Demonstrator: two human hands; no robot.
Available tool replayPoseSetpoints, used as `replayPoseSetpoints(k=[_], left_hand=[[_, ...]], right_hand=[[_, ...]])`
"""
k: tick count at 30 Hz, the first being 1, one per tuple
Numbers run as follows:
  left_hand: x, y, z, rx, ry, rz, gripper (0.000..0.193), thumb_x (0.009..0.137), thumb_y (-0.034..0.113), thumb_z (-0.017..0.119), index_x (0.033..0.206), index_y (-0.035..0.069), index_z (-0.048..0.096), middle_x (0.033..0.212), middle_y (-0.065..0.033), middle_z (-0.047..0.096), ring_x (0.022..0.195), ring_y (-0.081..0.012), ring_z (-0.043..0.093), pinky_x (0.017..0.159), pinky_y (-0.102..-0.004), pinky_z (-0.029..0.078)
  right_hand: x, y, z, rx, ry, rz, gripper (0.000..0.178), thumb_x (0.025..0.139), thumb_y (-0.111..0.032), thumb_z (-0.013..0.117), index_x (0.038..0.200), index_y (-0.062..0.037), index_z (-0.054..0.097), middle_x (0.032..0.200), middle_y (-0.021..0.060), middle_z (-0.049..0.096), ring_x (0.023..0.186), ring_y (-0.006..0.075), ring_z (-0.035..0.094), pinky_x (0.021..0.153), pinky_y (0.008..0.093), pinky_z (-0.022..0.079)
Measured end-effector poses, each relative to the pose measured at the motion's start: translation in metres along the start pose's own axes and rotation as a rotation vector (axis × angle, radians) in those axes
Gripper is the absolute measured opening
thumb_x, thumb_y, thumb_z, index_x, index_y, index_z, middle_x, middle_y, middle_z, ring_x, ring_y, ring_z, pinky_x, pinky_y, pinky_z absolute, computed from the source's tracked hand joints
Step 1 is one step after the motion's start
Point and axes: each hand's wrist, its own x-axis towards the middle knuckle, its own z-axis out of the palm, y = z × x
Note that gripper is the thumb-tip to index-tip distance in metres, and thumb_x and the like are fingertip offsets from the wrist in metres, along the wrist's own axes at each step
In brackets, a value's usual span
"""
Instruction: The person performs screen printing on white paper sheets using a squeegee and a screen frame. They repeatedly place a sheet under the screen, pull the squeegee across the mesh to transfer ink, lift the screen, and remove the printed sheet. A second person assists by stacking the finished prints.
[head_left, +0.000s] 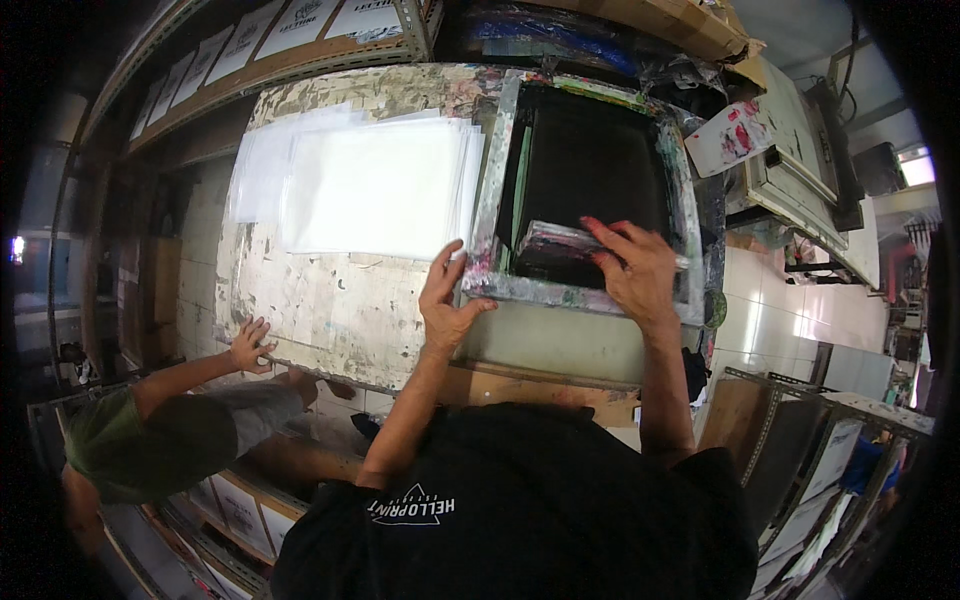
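Note:
A screen printing frame [488, 180] with a dark mesh lies flat on the worktable. Over the near part of the mesh, my right hand [637, 268] grips a squeegee [553, 240], a long ink-smeared bar. Red ink stains the fingertips of that hand. My left hand [448, 303] is at the frame's near left corner, fingers and thumb spread. Its fingertips reach between the frame and a stack of white paper sheets [375, 185]; whether they press on the frame or the paper I cannot tell.
Another person's hand [252, 347] rests on the left edge of the paint-worn worktable [340, 310]. Shelving with paper packs [240, 45] runs along the far left. Wrapped plastic and cardboard [670, 25] lie behind the frame. At right stands a pale machine [785, 190].

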Motion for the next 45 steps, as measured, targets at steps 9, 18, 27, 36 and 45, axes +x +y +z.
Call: replayPoseSetpoints(k=[9,18,27,36,45], left_hand=[[-0.034,-0.049,-0.007,0.592,-0.112,0.107,0.071,0.052,0.027,0.090,0.113,-0.001,0.069,0.146,-0.0193,0.047,0.129,-0.0386,0.045,0.106,-0.0492,0.037],[-0.038,-0.039,-0.009,0.662,-0.124,0.041,0.069,0.057,0.036,0.087,0.114,0.002,0.069,0.147,-0.0181,0.045,0.127,-0.0384,0.042,0.103,-0.0504,0.033],[-0.035,-0.031,-0.009,0.663,-0.099,0.025,0.066,0.068,0.047,0.080,0.116,0.004,0.069,0.143,-0.0181,0.048,0.125,-0.0381,0.042,0.103,-0.0514,0.030],[-0.038,-0.033,-0.006,0.562,-0.102,0.069,0.072,0.067,0.041,0.082,0.123,-0.002,0.065,0.110,-0.0098,0.067,0.111,-0.0284,0.052,0.099,-0.0451,0.028],[0.003,0.043,0.016,0.450,0.191,0.049,0.057,0.073,0.021,0.082,0.121,-0.005,0.066,0.100,-0.0115,0.062,0.101,-0.0260,0.052,0.097,-0.0404,0.030]], right_hand=[[-0.042,0.041,0.091,-0.239,-0.367,0.125,0.071,0.069,-0.018,0.079,0.137,-0.0241,0.058,0.124,0.0118,0.057,0.118,0.0330,0.049,0.095,0.0604,0.033],[0.092,0.149,0.118,-0.316,-0.048,0.098,0.078,0.066,-0.017,0.079,0.139,-0.0255,0.056,0.132,0.0146,0.055,0.126,0.0384,0.045,0.104,0.0710,0.027],[0.209,0.216,0.105,-0.161,0.002,-0.120,0.058,0.073,-0.019,0.075,0.130,-0.0213,0.065,0.113,0.0186,0.067,0.107,0.0402,0.061,0.093,0.0530,0.040],[0.111,0.162,0.102,-0.290,0.082,-0.147,0.047,0.080,-0.015,0.069,0.126,-0.0250,0.066,0.098,0.0196,0.068,0.091,0.0388,0.066,0.076,0.0481,0.051],[-0.006,-0.010,-0.019,-0.194,-0.031,-0.066,0.048,0.074,-0.028,0.076,0.122,-0.0251,0.069,0.096,0.0192,0.068,0.084,0.0348,0.066,0.070,0.0453,0.049]])
